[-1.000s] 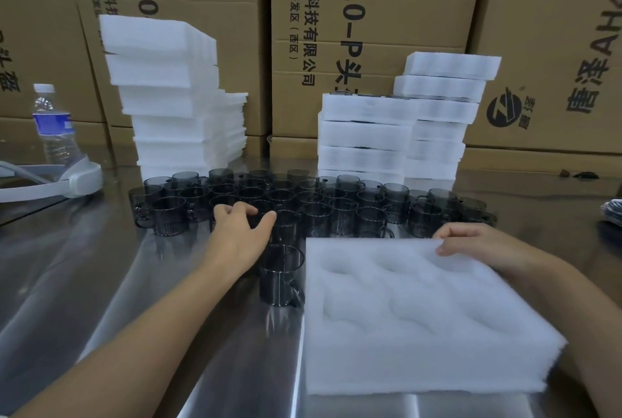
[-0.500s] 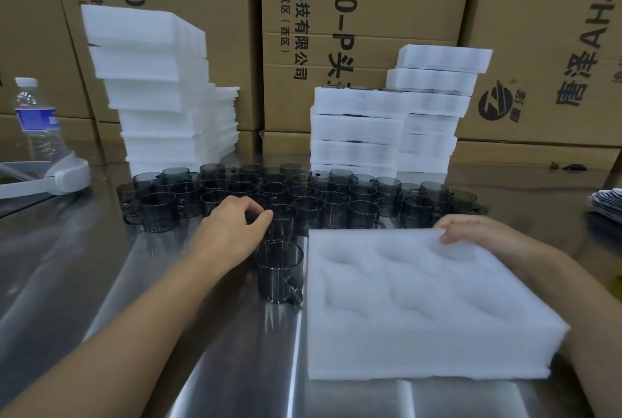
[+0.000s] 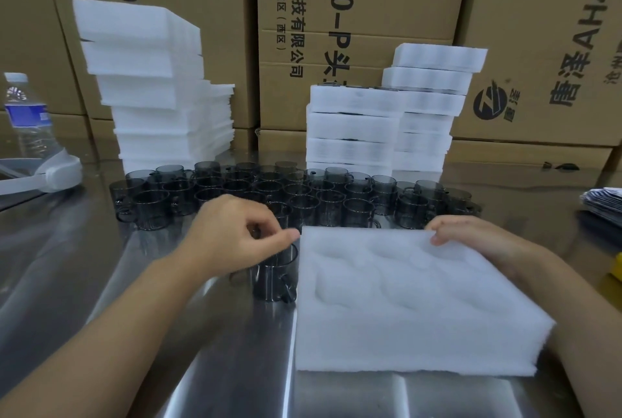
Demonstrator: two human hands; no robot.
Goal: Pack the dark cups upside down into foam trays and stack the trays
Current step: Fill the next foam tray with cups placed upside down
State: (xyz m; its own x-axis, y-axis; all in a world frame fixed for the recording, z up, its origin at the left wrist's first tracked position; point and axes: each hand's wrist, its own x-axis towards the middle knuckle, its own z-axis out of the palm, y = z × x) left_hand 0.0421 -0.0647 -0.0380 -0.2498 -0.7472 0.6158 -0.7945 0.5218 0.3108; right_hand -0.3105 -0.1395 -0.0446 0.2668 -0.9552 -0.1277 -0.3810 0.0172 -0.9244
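An empty white foam tray (image 3: 404, 299) with several round pockets lies on the steel table in front of me. My right hand (image 3: 478, 239) grips its far right edge, thumb on top. A lone dark see-through cup (image 3: 274, 278) stands upright against the tray's left side. My left hand (image 3: 235, 235) is over it, with thumb and fingers pinched on its far rim. Behind the tray, several more dark cups (image 3: 303, 195) stand upright in a dense cluster.
Empty foam trays (image 3: 151, 87) are piled at the back left and packed tray stacks (image 3: 353, 128) at the back centre-right. Cardboard boxes (image 3: 370, 13) wall off the rear. A water bottle (image 3: 27, 118) and a white headset (image 3: 54, 172) sit at the left, and dark packets (image 3: 606, 205) at the right edge.
My left hand has pulled back from the cup cluster toward me and closed its fingers over the lone cup. The right hand has stayed on the tray's far edge.
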